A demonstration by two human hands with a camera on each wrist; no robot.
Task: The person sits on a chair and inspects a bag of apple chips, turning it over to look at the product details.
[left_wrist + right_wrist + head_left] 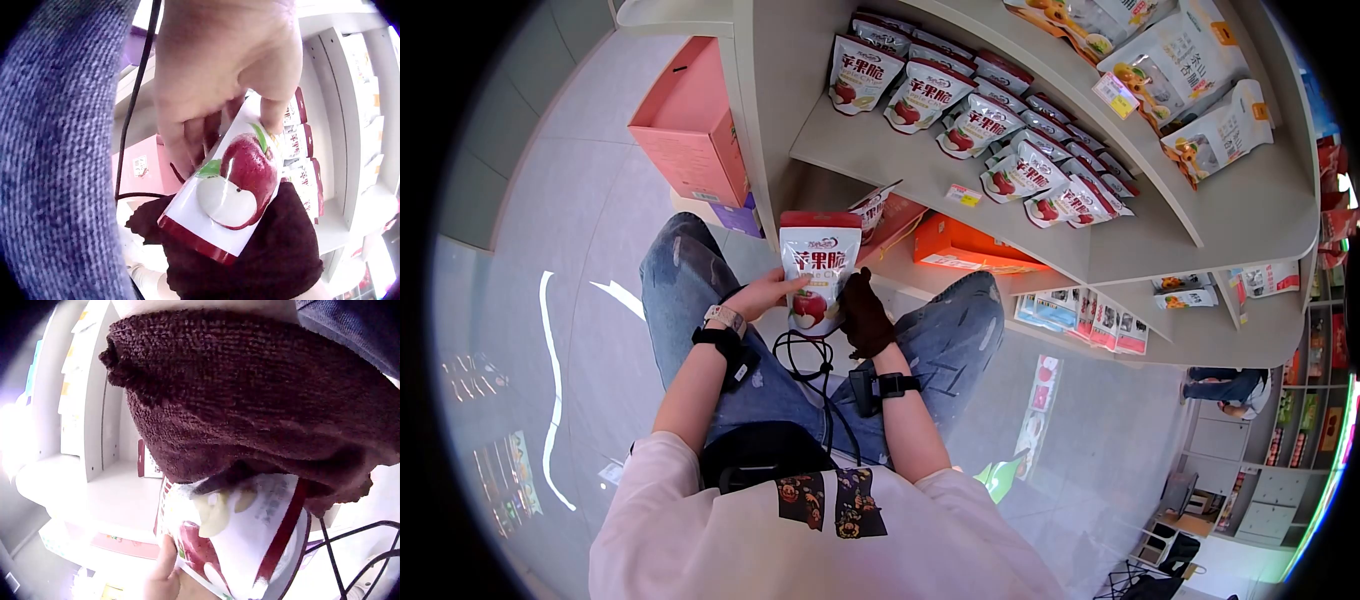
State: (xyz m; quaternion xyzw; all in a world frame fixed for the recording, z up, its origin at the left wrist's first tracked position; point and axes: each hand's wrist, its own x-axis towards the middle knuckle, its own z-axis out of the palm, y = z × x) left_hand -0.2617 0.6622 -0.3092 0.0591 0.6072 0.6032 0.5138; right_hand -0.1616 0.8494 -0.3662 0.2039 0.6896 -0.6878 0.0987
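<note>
A white and red apple-chip pouch (pixel 818 262) stands upright above the lap in the head view. My left hand (pixel 762 296) pinches its left side, thumb on the front; in the left wrist view the fingers lie behind the pouch (pixel 234 181). A dark brown cloth (pixel 865 314) covers most of my right hand (pixel 868 318), which is at the pouch's lower right side. In the right wrist view the cloth (pixel 250 394) lies against the pouch (pixel 250 525) and hides the right fingers.
Rows of similar pouches (pixel 980 125) stand on the shelf ahead, with one more pouch (pixel 874 208) on the level below. A pink box (pixel 690 125) is at the left, an orange box (pixel 970 245) under the shelf. Black cables (pixel 805 375) hang over the lap.
</note>
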